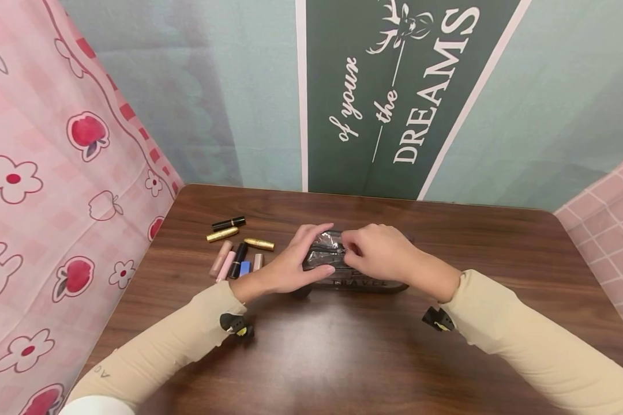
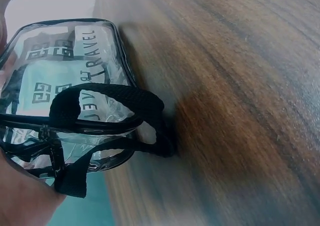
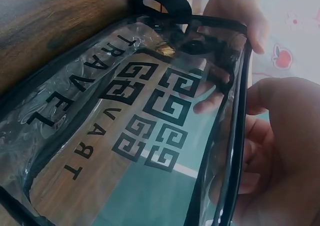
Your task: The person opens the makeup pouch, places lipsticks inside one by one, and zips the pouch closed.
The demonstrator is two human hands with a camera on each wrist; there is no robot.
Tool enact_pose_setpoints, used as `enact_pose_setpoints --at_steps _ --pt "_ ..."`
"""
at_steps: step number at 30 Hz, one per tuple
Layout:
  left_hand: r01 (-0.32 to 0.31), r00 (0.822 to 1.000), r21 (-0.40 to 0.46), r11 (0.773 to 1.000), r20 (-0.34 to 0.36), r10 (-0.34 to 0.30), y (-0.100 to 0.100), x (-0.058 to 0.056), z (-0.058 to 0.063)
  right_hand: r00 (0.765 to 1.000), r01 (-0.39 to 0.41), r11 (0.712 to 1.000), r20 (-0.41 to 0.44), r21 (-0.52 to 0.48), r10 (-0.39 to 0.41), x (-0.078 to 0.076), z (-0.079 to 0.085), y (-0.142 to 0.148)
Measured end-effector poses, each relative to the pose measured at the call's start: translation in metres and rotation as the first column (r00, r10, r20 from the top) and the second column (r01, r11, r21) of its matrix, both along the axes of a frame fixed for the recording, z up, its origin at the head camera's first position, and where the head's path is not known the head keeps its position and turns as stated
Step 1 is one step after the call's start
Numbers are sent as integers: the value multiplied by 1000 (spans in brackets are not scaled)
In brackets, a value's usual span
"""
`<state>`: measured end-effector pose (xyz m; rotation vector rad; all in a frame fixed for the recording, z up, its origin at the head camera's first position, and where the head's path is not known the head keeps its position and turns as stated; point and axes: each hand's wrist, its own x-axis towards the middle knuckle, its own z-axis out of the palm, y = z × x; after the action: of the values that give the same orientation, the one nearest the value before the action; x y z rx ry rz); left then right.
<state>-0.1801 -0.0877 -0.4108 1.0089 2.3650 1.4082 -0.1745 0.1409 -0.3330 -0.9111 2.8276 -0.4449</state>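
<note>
A clear toiletry bag (image 1: 368, 283) with black trim lies on the wooden table, printed with "TRAVEL" and dark square motifs (image 3: 167, 103). My left hand (image 1: 296, 262) grips its left end, thumb on the near side and fingers on the far side. Curled at the zipper along the top, my right hand (image 1: 384, 251) pinches the zipper; its fingertips are partly hidden, and the pull itself cannot be made out. A black strap loop (image 2: 132, 98) sticks out from the bag's left end in the left wrist view.
Left of the bag lie several cosmetic tubes: a black one (image 1: 228, 223), two gold ones (image 1: 222, 234), a pink one (image 1: 225, 266), a blue-ended one (image 1: 245, 268) and others. A green printed cloth (image 1: 259, 98) hangs behind the table, a pink one (image 1: 47, 230) at left.
</note>
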Motion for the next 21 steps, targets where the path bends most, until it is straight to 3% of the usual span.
enact_pose_setpoints --at_steps 13,21 --pt "10 1000 -28 1000 -19 -10 0 0 -1 987 59 985 159 -162 -33 -8 4 8" --pt "15 999 -50 999 -31 -16 -1 1 0 976 71 980 215 -184 -30 -9 7 9"
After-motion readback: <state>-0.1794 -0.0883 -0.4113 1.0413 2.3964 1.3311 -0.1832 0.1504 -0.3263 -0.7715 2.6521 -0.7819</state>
